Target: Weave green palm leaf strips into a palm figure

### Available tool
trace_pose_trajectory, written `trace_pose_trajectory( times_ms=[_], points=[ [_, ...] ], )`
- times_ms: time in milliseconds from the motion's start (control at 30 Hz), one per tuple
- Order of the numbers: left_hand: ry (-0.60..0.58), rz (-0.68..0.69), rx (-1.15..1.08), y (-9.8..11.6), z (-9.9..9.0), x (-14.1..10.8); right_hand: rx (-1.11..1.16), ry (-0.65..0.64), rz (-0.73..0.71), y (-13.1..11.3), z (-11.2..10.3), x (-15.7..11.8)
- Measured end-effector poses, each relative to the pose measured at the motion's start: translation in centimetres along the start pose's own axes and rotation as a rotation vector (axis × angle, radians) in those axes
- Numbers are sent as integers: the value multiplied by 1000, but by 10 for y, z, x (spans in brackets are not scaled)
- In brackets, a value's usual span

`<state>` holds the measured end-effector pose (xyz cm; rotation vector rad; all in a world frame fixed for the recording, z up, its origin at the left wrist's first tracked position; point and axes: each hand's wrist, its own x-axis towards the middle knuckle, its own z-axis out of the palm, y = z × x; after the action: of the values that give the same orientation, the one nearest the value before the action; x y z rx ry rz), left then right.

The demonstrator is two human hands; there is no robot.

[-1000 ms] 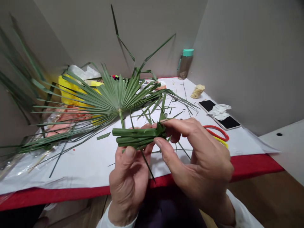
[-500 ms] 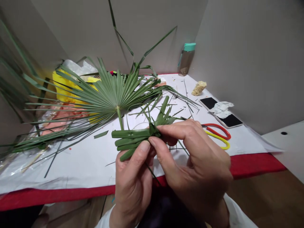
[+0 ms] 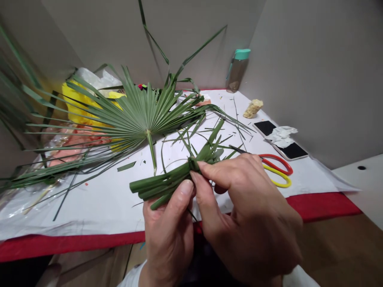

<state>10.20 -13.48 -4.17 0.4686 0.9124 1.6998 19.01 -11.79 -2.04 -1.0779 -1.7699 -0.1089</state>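
Right now both hands are closed on a woven palm-strip bundle (image 3: 163, 184), held in the air above the near edge of the table. The left hand (image 3: 169, 239) grips it from below, with its thumb (image 3: 186, 187) pressed on the strips. The right hand (image 3: 248, 223) pinches the tight woven knot (image 3: 193, 164) between its thumb and forefinger, so neither grip is apart. Thick green strips fan out from the knot towards 8 o'clock, and thinner, pointed ends spread towards 1 o'clock.

Beneath the hands lies white paper (image 3: 98, 203) over a red cloth (image 3: 323, 205), strewn with thin cut palm strips (image 3: 191, 139). At 11 o'clock from the bundle, a large fan palm leaf (image 3: 134, 119) lies flat with its stem (image 3: 151, 149) pointing towards the hands. Red-and-yellow-handled scissors (image 3: 275, 169) lie at 3 o'clock, just beyond the right hand. A phone (image 3: 295, 150) partly covered by crumpled tissue (image 3: 281, 134) sits at 2 o'clock, with a crumbly tan lump (image 3: 253, 108) nearby. A bottle with a teal cap (image 3: 237, 69) stands in the far corner at 1 o'clock, and a yellow bag (image 3: 76, 99) lies behind the leaf at 10 o'clock.
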Motion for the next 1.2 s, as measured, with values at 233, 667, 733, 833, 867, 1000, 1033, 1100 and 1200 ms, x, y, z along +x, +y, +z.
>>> trace_pose_trajectory(
  times_ms=[233,667,733,833,867,1000,1033,1100,1200],
  points=[
    [-22,59,-109,3,0,10,26,-8,-10,1,3,-3],
    [-2,29,-82,-1,2,4,-18,14,7,4,6,-13],
    [-4,53,-35,-2,1,0,-11,25,15,2,6,-14],
    [12,114,63,-5,-1,-6,-21,35,44,-2,5,-15],
    [34,135,79,-6,-2,-7,-28,36,51,-3,5,-15],
    [78,155,25,-10,0,-8,-52,60,17,-4,9,-16],
    [68,156,2,-11,0,-7,-55,62,3,-3,10,-16],
    [56,153,-39,-13,1,-4,-62,48,-9,-1,14,-16],
    [44,112,-81,-14,0,3,-57,3,-14,3,14,-16]
  ],
)
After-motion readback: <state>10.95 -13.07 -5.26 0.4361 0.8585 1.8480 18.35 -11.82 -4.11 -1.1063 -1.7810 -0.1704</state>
